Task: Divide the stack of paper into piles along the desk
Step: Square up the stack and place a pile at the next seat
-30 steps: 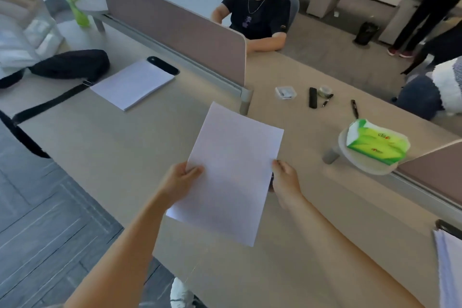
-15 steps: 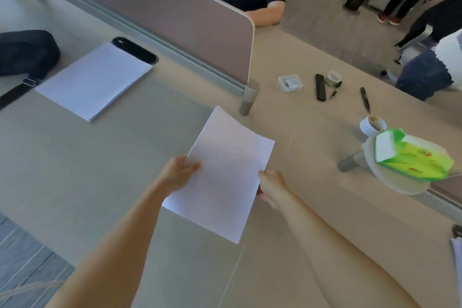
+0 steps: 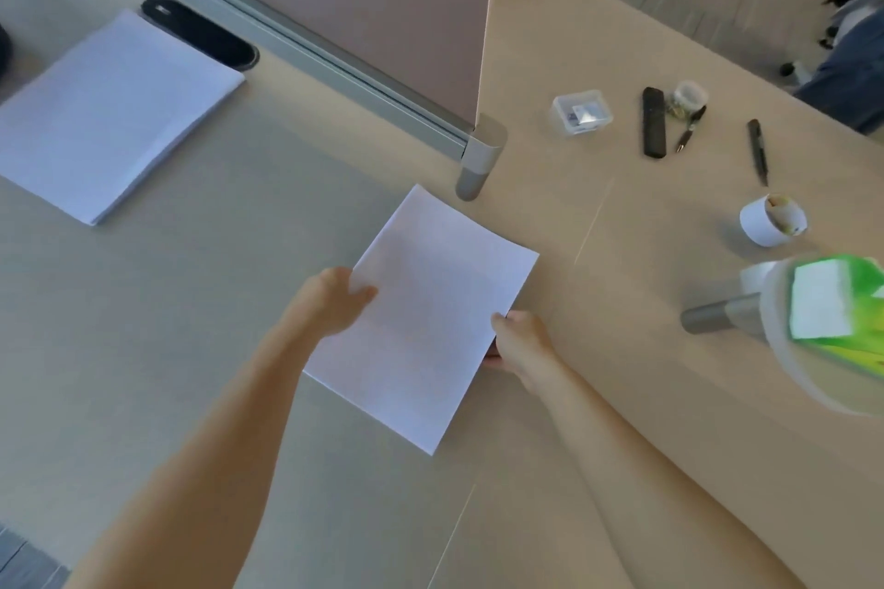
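I hold a thin batch of white paper [image 3: 421,316] by its two long edges, low over the desk [image 3: 239,349]. My left hand [image 3: 330,306] pinches the left edge, the thumb [image 3: 359,292] lying on top of the sheet and the other fingers tucked beneath it, out of sight. My right hand [image 3: 519,340] is closed on the right edge, its thumb just over the rim and the fingertips [image 3: 492,356] curled under. The paper spans the gap between both hands and reaches out beyond my fingers towards the far side; its near corner points back between my forearms. I cannot tell whether its underside touches the desk yet.

Well off to the left of my left fingers lies the thicker stack of paper [image 3: 110,110], flat on the desk, with a black oval grommet [image 3: 201,34] at its far corner. Straight beyond my fingers stands the divider screen [image 3: 363,5], and its grey end post [image 3: 480,158] is close to the far corner of the paper I hold. Beyond and to the right of my right fingers lie a small clear box [image 3: 581,112], a black remote [image 3: 654,122], two pens [image 3: 758,151] and a white paper cup [image 3: 772,220]. Further right, a green tissue pack [image 3: 837,301] rests on a round white shelf [image 3: 784,349], blurred.
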Tool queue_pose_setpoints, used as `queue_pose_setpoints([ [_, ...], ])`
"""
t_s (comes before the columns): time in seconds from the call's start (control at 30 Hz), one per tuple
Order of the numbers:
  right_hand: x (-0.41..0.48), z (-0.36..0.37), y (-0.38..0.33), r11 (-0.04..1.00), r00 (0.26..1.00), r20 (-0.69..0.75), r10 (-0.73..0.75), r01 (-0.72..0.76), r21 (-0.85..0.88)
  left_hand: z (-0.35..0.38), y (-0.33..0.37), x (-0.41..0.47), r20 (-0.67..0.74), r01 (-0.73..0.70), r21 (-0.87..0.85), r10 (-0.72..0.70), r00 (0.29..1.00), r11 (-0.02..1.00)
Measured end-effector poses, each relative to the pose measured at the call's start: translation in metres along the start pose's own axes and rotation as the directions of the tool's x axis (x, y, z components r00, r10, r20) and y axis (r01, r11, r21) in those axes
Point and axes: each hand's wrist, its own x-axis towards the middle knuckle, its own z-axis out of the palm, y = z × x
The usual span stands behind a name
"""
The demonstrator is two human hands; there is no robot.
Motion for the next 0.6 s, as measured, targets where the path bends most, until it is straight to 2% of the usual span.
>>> queue_pose_setpoints([
  [0.13,-0.001,-0.009,-0.004,0.996,0.999,-0.025,-0.024,0.022,-0.084,-0.001,0.012,-0.005,-0.067,0.082,0.095,-0.075,0.995,0.992],
  [0.3,-0.019,-0.030,-0.002,0.975,0.989,-0.124,-0.080,0.051,-0.217,-0.008,0.018,-0.030,-0.169,0.120,0.118,-0.099,0.981,0.986],
  [0.43,-0.047,-0.055,0.018,0.979,0.981,-0.135,-0.140,0.117,-0.166,-0.012,0.019,-0.069,-0.160,0.075,0.087,-0.060,0.985,0.993],
  [0.6,-0.100,-0.082,0.046,0.976,0.975,-0.068,-0.211,0.206,-0.076,0.002,0.025,-0.129,-0.087,0.013,-0.063,-0.018,0.996,0.998],
])
